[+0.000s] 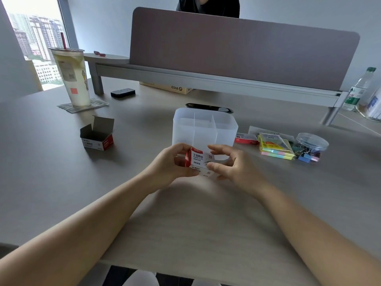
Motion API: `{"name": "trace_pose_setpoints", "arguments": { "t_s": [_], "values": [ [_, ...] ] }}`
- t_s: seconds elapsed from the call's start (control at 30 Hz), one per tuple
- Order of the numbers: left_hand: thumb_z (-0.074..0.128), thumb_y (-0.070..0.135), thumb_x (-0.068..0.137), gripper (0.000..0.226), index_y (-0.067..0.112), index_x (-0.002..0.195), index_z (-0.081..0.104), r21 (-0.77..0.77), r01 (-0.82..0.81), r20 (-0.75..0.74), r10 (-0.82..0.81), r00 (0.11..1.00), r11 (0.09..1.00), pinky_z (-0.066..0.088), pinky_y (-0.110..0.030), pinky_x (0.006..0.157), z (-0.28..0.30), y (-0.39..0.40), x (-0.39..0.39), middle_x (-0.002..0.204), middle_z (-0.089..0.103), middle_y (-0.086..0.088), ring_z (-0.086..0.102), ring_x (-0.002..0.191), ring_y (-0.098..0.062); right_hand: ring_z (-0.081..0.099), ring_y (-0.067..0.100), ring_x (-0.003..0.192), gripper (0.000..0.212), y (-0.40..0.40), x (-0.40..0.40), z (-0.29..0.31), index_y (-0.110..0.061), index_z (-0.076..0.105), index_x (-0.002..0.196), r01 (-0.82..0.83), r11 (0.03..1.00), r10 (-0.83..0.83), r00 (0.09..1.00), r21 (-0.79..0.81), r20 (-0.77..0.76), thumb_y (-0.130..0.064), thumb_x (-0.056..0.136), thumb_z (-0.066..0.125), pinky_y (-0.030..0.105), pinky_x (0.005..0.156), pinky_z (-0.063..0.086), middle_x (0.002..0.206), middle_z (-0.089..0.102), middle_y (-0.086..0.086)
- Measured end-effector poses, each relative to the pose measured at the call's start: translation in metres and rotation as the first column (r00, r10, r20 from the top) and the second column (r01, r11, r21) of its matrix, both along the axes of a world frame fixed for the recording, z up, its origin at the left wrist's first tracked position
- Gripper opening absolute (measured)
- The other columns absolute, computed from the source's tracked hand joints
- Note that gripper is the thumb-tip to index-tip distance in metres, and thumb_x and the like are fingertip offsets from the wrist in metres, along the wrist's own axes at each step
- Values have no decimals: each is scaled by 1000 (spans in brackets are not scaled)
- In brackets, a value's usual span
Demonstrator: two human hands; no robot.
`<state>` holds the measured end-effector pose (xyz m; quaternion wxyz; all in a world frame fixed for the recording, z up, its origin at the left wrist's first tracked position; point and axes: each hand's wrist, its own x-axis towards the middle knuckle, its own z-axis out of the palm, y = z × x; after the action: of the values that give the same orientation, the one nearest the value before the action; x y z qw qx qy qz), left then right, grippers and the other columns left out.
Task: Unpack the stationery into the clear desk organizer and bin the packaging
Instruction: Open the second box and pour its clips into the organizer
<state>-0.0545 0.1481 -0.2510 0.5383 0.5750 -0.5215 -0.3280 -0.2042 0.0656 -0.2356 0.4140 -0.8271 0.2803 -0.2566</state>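
A small red and white paper clip box (pixel 199 161) is held just in front of the clear desk organizer (pixel 204 129), which has dividers inside. My left hand (pixel 173 164) grips the box's left end. My right hand (pixel 231 164) pinches its right end with thumb and curled fingers. An opened, empty-looking red and white box (pixel 97 137) stands on the desk to the left. To the right lie another small red box (pixel 246 138), packs of sticky notes (pixel 275 146) and a clear round tub of binder clips (pixel 311 145).
A tall drink cup with a straw (pixel 71 77) stands at the back left on a coaster. A black case (pixel 123 93) and a black oval object (pixel 209 107) lie behind the organizer. A desk divider (pixel 237 52) runs across the back; a plastic bottle (pixel 358 89) stands far right.
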Motion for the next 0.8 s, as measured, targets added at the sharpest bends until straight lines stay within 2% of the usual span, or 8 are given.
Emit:
{"name": "trace_pose_setpoints", "arguments": {
  "t_s": [0.03, 0.1, 0.17, 0.27, 0.43, 0.53, 0.63, 0.8],
  "values": [
    [65, -12, 70, 36, 12, 95, 54, 8, 11, 15, -11, 1000, 1000, 53, -11, 63, 0, 1, 1, 83, 61, 2, 64, 64, 2, 58, 7, 80, 42, 0, -1, 2, -19, 52, 122, -4, 992, 0, 999, -122, -35, -16, 82, 62, 18, 70, 52, 107, 52, -6],
    [64, -13, 70, 38, 7, 101, 55, 6, 15, 32, -16, 999, 1000, 51, -10, 61, 1, 2, 1, 81, 61, 3, 63, 62, 6, 57, 8, 86, 36, 2, -1, 5, -16, 59, 115, -28, 967, 15, 998, -254, -54, -14, 80, 64, 17, 75, 50, 101, 56, -5],
    [65, -13, 70, 39, 9, 100, 55, 1, 9, 45, -9, 999, 1000, 50, -9, 60, 1, 1, 2, 80, 62, 3, 62, 60, 7, 56, 8, 90, 34, 3, 0, 7, -14, 62, 113, -55, 948, 39, 998, -314, -58, -10, 79, 64, 17, 79, 48, 102, 63, 0],
    [67, -11, 69, 39, 13, 98, 57, 0, 2, 76, -2, 997, 1000, 51, -10, 63, 1, 2, 5, 82, 63, 4, 62, 61, 6, 55, 5, 88, 35, 3, 1, 6, -12, 62, 113, -79, 916, 47, 995, -393, -89, -8, 78, 65, 3, 75, 40, 106, 67, 3],
    [67, -11, 69, 38, 14, 96, 61, 13, 30, 95, -31, 995, 999, 52, -12, 66, 3, 2, 6, 79, 63, 5, 61, 61, 4, 54, 1, 83, 35, 1, -2, 4, -12, 63, 113, -104, 899, 65, 992, -426, -105, -9, 78, 65, -3, 72, 37, 106, 69, 3],
    [66, -13, 68, 39, 19, 89, 61, 10, 52, 74, -52, 996, 999, 50, -9, 62, 4, 2, 6, 77, 62, 4, 60, 58, 5, 56, 2, 86, 36, 0, -1, 3, -12, 63, 113, -120, 879, 62, 988, -461, -138, -11, 77, 66, 3, 76, 40, 107, 70, 4],
    [66, -13, 68, 37, 15, 92, 60, 19, 61, 77, -62, 995, 998, 49, -8, 62, 4, 2, 6, 77, 62, 3, 59, 57, 5, 60, 7, 85, 35, 2, 0, 1, -11, 62, 113, -148, 849, 74, 984, -506, -164, -12, 78, 64, 11, 78, 45, 105, 70, 6],
    [65, -12, 70, 35, 18, 89, 60, 27, 79, 76, -81, 994, 996, 49, -8, 62, 5, 2, 7, 79, 60, 2, 59, 57, 5, 66, 19, 92, 39, 4, 1, 0, -12, 59, 117, -121, 852, 44, 986, -510, -162, -9, 78, 59, 33, 85, 53, 105, 70, 9]
  ]
}}
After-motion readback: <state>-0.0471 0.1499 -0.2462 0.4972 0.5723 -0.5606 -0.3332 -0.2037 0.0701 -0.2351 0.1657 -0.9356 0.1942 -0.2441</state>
